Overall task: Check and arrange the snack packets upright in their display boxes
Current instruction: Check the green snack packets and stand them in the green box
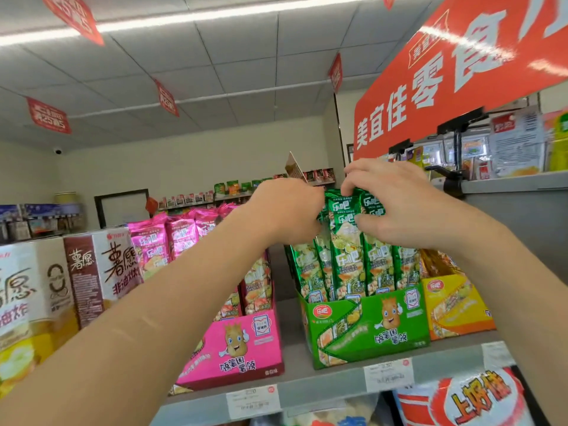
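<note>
Green packets [350, 259] stand in their green box [368, 327]; left hand [285, 210] and right hand [396, 204] pinch their tops.

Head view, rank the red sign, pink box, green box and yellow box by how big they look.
1. red sign
2. green box and pink box: alike; an arm hides part of the pink one
3. yellow box, partly behind an arm

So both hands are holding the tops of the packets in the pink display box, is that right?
Not quite: the head view shows the left hand and right hand holding the tops of the packets in the green display box; the pink display box stands beside it.
</note>
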{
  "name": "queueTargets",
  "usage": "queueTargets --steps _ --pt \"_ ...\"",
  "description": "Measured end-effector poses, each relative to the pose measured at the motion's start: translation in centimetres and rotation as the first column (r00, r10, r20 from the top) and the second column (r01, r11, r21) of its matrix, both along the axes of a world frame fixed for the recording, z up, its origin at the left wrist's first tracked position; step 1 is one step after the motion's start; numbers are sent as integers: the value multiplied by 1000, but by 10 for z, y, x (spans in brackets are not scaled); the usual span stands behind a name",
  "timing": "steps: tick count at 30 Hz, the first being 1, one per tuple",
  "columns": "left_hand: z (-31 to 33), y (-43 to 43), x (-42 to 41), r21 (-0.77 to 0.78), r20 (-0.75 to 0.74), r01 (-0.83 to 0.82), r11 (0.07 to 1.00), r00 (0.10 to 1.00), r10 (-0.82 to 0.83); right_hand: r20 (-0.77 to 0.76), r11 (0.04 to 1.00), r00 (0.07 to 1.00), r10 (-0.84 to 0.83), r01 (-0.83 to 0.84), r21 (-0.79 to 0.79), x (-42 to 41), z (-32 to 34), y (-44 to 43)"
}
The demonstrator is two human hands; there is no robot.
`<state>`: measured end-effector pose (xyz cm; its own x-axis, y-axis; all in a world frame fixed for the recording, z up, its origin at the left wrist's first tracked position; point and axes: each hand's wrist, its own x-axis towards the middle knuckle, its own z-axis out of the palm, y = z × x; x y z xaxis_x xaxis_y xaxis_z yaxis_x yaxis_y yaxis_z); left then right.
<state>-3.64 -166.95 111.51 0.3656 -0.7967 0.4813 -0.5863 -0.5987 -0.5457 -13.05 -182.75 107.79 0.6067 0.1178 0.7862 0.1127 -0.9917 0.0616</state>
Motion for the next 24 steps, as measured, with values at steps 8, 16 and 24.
queueTargets --steps 8,16,24 --pt "20 -8 12 -66 -209 105 992 971 -117 -180 995 979 -100 100 -10 2 7 5" --pt "25 -5 13 -185 -306 115 976 937 -169 -140 994 984 -111 110 -12 -2 2 9" --pt "24 26 -16 -795 228 495 351 781 -582 -22 998 998 -52 53 23 -4 -5 13"
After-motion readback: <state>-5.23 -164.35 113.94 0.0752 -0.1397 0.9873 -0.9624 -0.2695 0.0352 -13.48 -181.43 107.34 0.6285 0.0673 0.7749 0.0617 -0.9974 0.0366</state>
